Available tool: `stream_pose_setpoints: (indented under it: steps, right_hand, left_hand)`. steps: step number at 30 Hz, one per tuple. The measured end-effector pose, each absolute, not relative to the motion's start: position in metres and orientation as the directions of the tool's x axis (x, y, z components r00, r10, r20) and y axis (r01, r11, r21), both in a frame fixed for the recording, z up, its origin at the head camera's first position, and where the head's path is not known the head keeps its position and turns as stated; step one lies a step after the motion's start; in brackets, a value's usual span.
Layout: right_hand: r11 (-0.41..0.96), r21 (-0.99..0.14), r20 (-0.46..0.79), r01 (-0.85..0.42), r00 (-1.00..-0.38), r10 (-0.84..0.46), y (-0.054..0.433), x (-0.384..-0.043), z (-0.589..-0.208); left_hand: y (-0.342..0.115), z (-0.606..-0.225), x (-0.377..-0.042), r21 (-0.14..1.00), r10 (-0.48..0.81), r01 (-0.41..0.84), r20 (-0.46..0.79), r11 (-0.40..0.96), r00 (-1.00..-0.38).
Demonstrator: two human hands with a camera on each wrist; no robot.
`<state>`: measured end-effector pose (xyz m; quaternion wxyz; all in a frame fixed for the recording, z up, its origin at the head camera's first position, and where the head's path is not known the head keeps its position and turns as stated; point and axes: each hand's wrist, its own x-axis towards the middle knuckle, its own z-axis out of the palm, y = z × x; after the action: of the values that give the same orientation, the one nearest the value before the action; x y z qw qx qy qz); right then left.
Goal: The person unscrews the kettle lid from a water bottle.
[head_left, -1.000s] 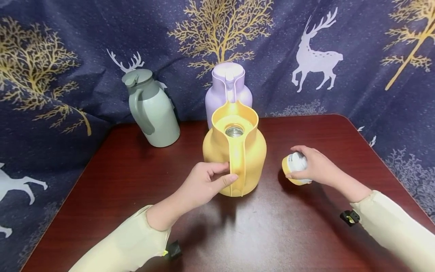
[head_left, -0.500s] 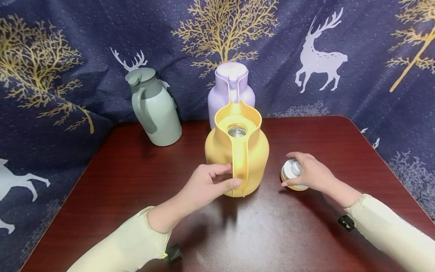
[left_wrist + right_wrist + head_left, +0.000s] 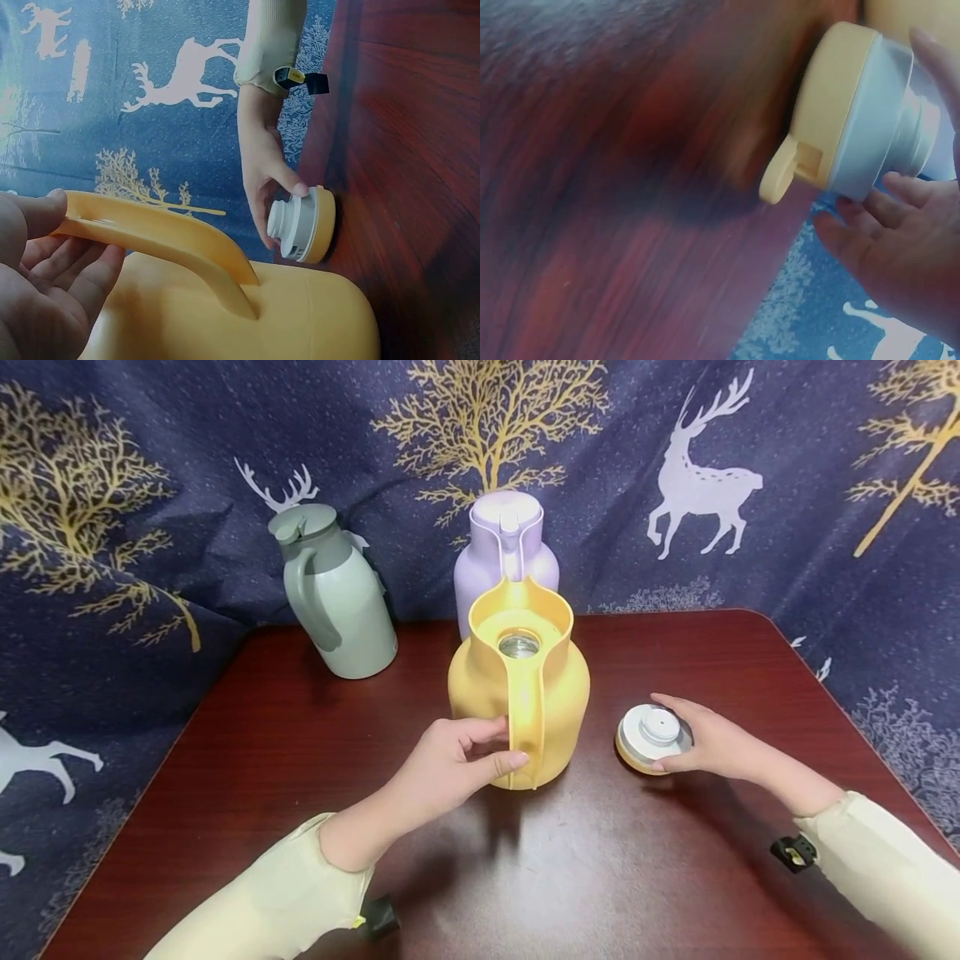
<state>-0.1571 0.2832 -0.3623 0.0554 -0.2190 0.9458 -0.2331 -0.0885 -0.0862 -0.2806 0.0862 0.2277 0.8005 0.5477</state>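
Observation:
My left hand (image 3: 465,760) grips the handle of a yellow thermos jug (image 3: 562,702), thumb on the near side and fingers curled behind. The jug stands upright with its top uncovered, a round silvery mouth showing inside. To its right, the jug's yellow and white lid (image 3: 652,739) rests upside down on the table, its ridged white plug upward. My right hand (image 3: 720,739) straddles the lid's right side, thumb and fingers loosely spread at its edge. In the right wrist view, the lid's yellow tab (image 3: 778,172) sticks out beside the tabletop.
A lilac thermos jug (image 3: 506,547) stands directly behind the yellow one, partly hidden by it. Farther left stands a grey-green jug (image 3: 341,602) with its lid on. The dark red wooden table (image 3: 300,760) backs onto a blue cloth (image 3: 600,460) with deer and trees.
My right hand has turned the lid plug side up, set it down on the table and drawn back a little to the right, its fingers loosening. My left hand keeps its hold on the handle.

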Motion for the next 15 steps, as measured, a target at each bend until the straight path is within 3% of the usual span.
stream_pose_setpoints:
  steps: [15]
  right_hand:
    - [0.806,-0.406,-0.018,-0.43,-0.879,-0.477,0.297,-0.157,-0.364]
  left_hand:
    - [-0.083,-0.269,-0.083,0.877,0.481,0.308,0.104,0.368,-0.87]
